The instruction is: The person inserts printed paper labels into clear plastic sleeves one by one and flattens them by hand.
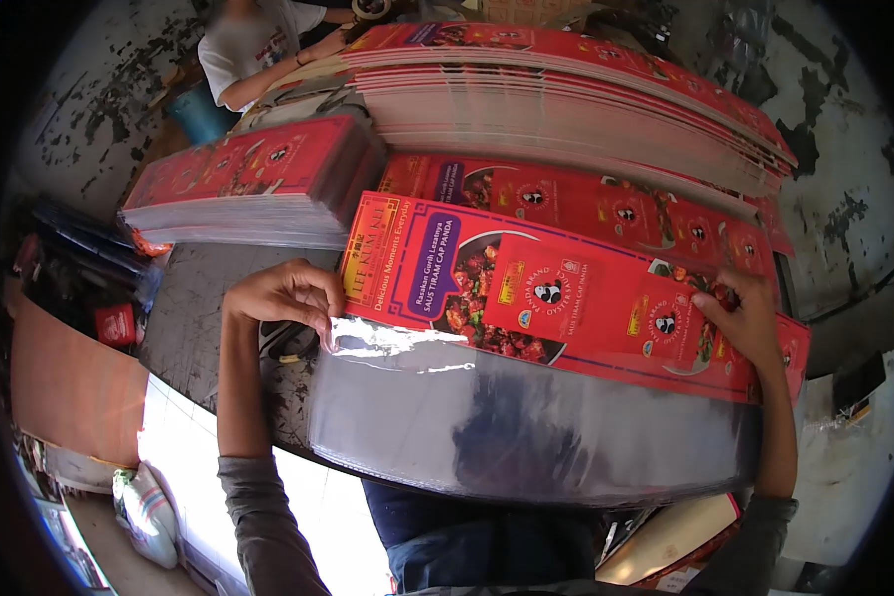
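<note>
A long red printed card sheet [606, 288] lies over a stack of clear plastic sleeves [536, 427] at the table's front edge. My left hand [293, 298] is closed in a pinch at the left end, on what looks like the corner of a clear plastic sleeve, which glares in the light. At the right end my right hand [750, 323] grips the card sheet, thumb on top and fingers partly hidden behind. Right behind it lies a pile of similar red sheets [566, 194].
A tall stack of red printed sheets [586, 114] stands at the back. To the left, a plastic-covered pile [253, 179] sits on the dark worn table [194, 318]. Dark-handled scissors [293, 343] lie by my left wrist. Another person [258, 55] works at the far left, near a blue bucket [199, 114].
</note>
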### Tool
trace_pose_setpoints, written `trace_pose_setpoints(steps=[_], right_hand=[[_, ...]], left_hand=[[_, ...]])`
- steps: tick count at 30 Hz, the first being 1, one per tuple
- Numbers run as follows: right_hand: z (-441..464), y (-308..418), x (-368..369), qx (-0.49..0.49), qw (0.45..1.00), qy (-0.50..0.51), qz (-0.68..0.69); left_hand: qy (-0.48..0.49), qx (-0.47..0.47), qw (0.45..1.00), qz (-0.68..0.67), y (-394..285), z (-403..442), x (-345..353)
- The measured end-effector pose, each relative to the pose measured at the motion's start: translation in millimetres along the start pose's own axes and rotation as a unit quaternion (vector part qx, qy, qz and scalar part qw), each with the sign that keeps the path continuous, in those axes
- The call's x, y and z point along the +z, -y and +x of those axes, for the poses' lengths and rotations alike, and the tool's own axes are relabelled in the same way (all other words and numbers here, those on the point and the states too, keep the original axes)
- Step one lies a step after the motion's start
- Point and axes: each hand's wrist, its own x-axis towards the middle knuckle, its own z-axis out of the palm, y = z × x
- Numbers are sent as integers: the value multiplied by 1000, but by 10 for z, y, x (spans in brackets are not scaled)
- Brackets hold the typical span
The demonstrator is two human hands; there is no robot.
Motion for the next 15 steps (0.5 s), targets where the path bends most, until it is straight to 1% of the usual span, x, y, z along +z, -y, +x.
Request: trace_pose_setpoints(steps=[1,3,4,6,7,9,13,15], right_hand=[[-13,0,1,-18,1000,-10,0],[-39,-15,-42,-13,1000,-7,-6],[-44,-22,-65,-11,1000,-5,-13],[-31,24,-85,-8,1000,-13,-9],[-26,38,-84,-7,1000,-22,-6],[-27,14,-83,-10,1000,-19,-11],[-28,-79,-64,-34,999,-12,-15],[-24,-30,-79,-39,999,-23,-9]], left_hand=[[2,-2,1000,0,-11,5,7],[-10,-36,999,-32,-53,3,48],[-8,-37,999,-33,-74,4,58],[-18,-71,997,19,-110,8,69],[-15,-73,997,19,-115,12,78],[-44,-71,996,14,-111,9,108],[-42,-66,997,-9,-133,19,106],[-54,-90,994,12,-162,24,123]])
